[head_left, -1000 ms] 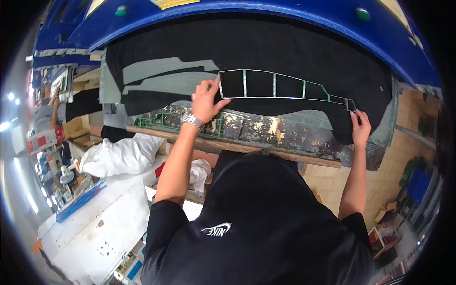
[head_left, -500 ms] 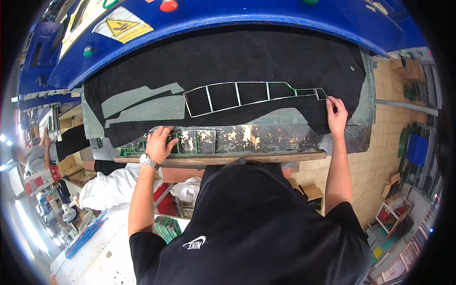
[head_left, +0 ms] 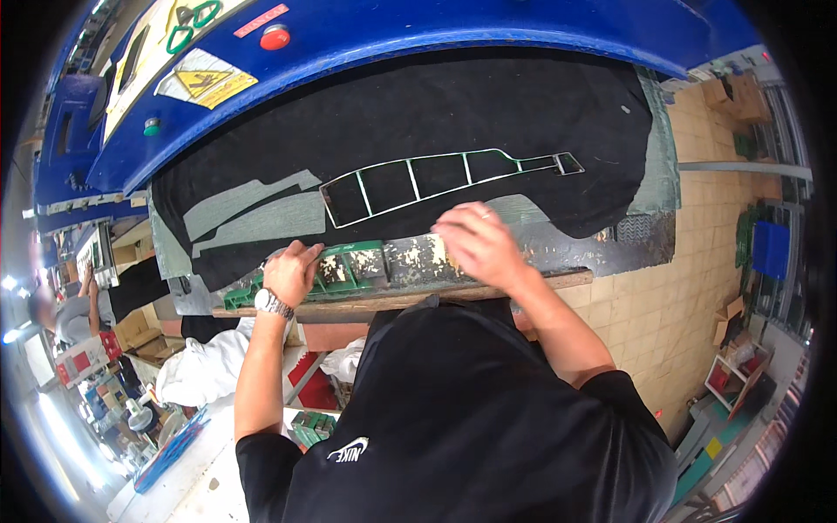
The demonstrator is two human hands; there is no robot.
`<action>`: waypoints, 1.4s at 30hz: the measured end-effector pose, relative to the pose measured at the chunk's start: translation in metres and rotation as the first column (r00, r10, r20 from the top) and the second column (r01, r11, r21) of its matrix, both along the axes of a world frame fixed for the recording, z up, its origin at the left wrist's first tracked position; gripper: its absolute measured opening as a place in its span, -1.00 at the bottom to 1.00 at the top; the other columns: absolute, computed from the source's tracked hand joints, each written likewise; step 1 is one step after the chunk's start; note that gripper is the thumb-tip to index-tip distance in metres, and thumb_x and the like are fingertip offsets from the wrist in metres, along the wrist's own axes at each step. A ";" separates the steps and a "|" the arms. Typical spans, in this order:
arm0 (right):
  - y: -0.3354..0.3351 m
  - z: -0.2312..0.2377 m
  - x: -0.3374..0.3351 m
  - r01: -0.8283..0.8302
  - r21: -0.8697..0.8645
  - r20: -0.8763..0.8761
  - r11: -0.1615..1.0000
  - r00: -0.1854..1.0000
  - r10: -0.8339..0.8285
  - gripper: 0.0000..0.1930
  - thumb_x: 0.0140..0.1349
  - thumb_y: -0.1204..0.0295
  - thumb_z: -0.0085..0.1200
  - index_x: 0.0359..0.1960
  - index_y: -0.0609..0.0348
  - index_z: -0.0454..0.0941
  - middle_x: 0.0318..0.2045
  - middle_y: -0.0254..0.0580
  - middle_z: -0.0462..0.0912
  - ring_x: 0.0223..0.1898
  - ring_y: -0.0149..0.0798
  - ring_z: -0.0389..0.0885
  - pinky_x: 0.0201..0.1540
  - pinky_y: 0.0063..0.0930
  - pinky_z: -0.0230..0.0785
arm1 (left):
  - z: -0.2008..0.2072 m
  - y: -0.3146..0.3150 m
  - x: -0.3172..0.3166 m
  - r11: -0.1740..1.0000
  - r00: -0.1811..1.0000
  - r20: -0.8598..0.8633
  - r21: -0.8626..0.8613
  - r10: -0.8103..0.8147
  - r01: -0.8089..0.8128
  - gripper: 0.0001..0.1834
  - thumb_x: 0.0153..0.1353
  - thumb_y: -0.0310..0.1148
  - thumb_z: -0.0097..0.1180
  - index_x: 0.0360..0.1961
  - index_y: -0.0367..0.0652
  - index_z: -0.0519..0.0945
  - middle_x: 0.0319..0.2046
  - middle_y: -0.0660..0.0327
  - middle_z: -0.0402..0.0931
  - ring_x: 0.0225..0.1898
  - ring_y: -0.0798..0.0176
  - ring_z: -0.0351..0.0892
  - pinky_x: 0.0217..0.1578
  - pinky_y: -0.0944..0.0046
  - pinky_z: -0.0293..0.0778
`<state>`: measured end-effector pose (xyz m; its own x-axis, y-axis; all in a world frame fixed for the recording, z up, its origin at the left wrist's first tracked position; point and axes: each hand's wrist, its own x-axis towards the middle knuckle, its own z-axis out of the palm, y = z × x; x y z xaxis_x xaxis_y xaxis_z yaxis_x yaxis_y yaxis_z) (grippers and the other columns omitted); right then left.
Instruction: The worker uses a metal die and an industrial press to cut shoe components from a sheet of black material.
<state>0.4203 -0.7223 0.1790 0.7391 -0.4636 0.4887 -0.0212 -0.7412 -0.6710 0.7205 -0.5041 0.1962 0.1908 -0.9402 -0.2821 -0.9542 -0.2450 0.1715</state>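
Observation:
A long, narrow cutting die (head_left: 414,179), a thin metal outline with cross bars, lies on the black sheet material (head_left: 392,113). Nearer me, a second cutting die (head_left: 353,268) with green walls stands tilted on the scuffed metal ledge (head_left: 427,257). My left hand (head_left: 292,272) has its fingers closed over this green die's upper edge and hides part of it. Above the ledge, right of the green die and apart from both dies, is my right hand (head_left: 479,244). Motion smears its fingers, and nothing shows in it.
Behind the sheet rises a blue machine (head_left: 523,22) with a red button (head_left: 275,37) and a warning label (head_left: 205,78). Cut-out gaps at left bare a grey-green board (head_left: 270,218). A wooden strip (head_left: 418,301) edges the ledge. Another person (head_left: 74,314) is far left.
My right hand has let go of the long die's narrow right end and swung left toward me. The green die is now tipped up under my left hand, with its fingers over its edge.

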 end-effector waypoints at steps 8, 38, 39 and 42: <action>0.007 0.028 0.015 -0.009 0.062 0.070 0.998 0.998 0.004 -0.73 -0.04 0.65 0.29 -0.22 0.26 0.67 -0.23 -0.17 0.65 -0.19 -0.10 0.63 -0.12 -0.30 0.50 | 0.150 -0.019 0.002 0.960 0.986 -0.001 -0.231 0.165 -0.160 -0.51 0.17 -0.66 0.08 0.12 -0.04 0.61 -0.35 0.07 0.60 -0.45 0.12 0.66 -0.40 0.18 0.57; 0.025 0.098 0.017 0.050 -0.014 0.060 0.999 0.997 -0.049 -0.50 0.07 0.38 0.33 0.07 0.28 0.55 0.16 -0.04 0.52 0.18 -0.04 0.50 0.22 -0.04 0.28 | 0.169 -0.098 -0.024 0.435 0.318 -0.948 -0.278 0.021 -0.856 -0.49 0.42 -0.54 -0.01 0.37 -0.29 0.29 0.01 -0.15 0.59 -0.12 0.19 0.72 -0.23 0.23 0.76; 0.027 0.099 0.019 0.052 -0.030 0.073 0.998 0.996 -0.050 -0.49 0.05 0.37 0.34 0.07 0.28 0.55 0.15 0.00 0.52 0.18 -0.01 0.50 0.20 -0.04 0.31 | 0.172 -0.104 -0.032 0.411 0.336 -0.941 -0.288 0.047 -0.865 -0.51 0.41 -0.54 0.01 0.35 -0.32 0.32 0.03 -0.16 0.58 -0.12 0.22 0.71 -0.27 0.27 0.75; 0.023 0.108 0.015 0.038 -0.014 0.156 0.999 0.987 -0.035 -0.48 0.04 0.36 0.36 0.06 0.28 0.56 0.16 0.01 0.51 0.17 0.00 0.51 0.17 -0.03 0.34 | 0.170 -0.103 -0.031 0.409 0.390 -0.918 -0.331 0.067 -0.850 -0.55 0.42 -0.54 0.00 0.32 -0.35 0.36 0.05 -0.16 0.57 -0.13 0.19 0.72 -0.32 0.34 0.71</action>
